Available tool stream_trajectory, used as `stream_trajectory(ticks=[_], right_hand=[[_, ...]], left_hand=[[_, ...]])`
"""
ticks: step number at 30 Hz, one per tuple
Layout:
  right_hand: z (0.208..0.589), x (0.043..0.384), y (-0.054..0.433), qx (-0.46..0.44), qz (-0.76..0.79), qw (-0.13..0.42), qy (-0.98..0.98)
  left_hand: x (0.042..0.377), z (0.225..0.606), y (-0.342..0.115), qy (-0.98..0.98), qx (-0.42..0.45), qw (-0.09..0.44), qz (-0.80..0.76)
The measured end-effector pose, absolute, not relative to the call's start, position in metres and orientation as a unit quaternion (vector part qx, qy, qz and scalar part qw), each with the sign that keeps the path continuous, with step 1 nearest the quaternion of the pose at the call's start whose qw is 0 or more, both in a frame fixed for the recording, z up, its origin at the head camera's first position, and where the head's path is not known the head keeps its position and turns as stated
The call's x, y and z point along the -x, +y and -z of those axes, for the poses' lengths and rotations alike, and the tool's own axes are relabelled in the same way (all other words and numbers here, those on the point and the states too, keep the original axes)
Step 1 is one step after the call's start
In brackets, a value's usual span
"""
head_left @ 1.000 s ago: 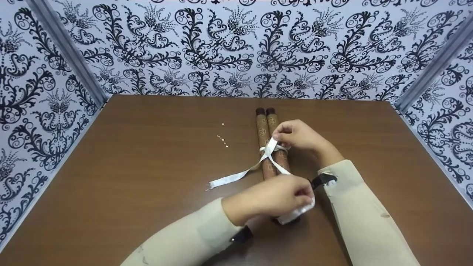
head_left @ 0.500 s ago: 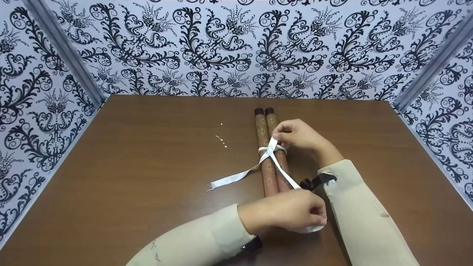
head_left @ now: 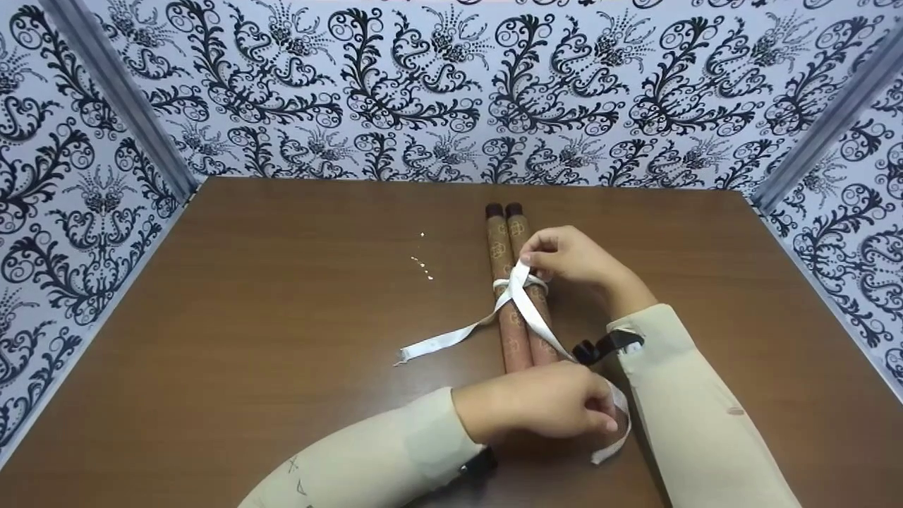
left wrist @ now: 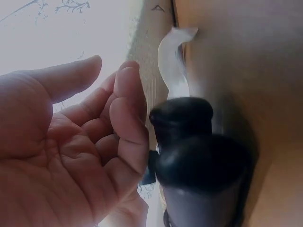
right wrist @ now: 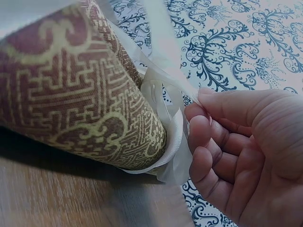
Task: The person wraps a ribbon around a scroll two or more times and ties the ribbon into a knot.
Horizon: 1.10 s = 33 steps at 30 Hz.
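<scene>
Two brown patterned scrolls [head_left: 498, 247] with dark end knobs [left wrist: 199, 163] lie side by side on the table. A white ribbon [head_left: 523, 300] is wrapped round their middle and crossed on top. My right hand [head_left: 578, 264] pinches a ribbon loop between thumb and fingertips, close above the wrap; the right wrist view shows this grip beside the brocade surface [right wrist: 61, 85]. Over the scrolls' near ends is my left hand [head_left: 543, 402], its thumb apart from loosely bent fingers [left wrist: 130, 123] with nothing between them. One ribbon tail [head_left: 614, 451] curls out beyond that hand. The near knobs are hidden in the head view.
Another ribbon tail [head_left: 437, 343] lies to the left on the brown wooden table [head_left: 282, 282]. Small white scraps [head_left: 423, 267] are scattered left of the scrolls. Patterned panels [head_left: 451, 92] enclose the back and sides.
My left hand has moved right and toward the near edge, drawing the ribbon along, then let it go; its tail now hangs free. My right hand keeps its pinch in place.
</scene>
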State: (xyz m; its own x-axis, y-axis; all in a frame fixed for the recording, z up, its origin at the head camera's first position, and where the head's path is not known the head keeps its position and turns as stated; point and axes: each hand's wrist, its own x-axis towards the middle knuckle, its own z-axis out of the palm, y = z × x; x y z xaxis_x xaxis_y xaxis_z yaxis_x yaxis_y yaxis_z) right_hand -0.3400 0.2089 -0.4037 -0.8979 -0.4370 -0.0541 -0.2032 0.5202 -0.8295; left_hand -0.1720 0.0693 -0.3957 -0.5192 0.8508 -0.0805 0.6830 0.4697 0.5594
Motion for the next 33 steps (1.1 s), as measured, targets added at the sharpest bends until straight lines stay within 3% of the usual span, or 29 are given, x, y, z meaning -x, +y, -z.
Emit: stream_trajectory(ticks=[12,21,24,33], right_hand=[[0.401,0.339,0.208,0.187,0.463,0.129,0.857],[0.399,0.336,0.204,0.194,0.479,0.135,0.846],[0.397,0.334,0.202,0.192,0.489,0.145,0.838],[0.39,0.33,0.198,0.241,0.419,0.108,0.869]], left_hand=[[0.208,0.39,0.045,0.855,-0.368,0.142,-0.337],[0.256,0.399,0.013,0.836,-0.226,0.01,-0.5],[0.267,0.407,0.005,0.821,-0.168,-0.013,-0.545],[0.282,0.422,-0.004,0.789,-0.122,0.003,-0.602]])
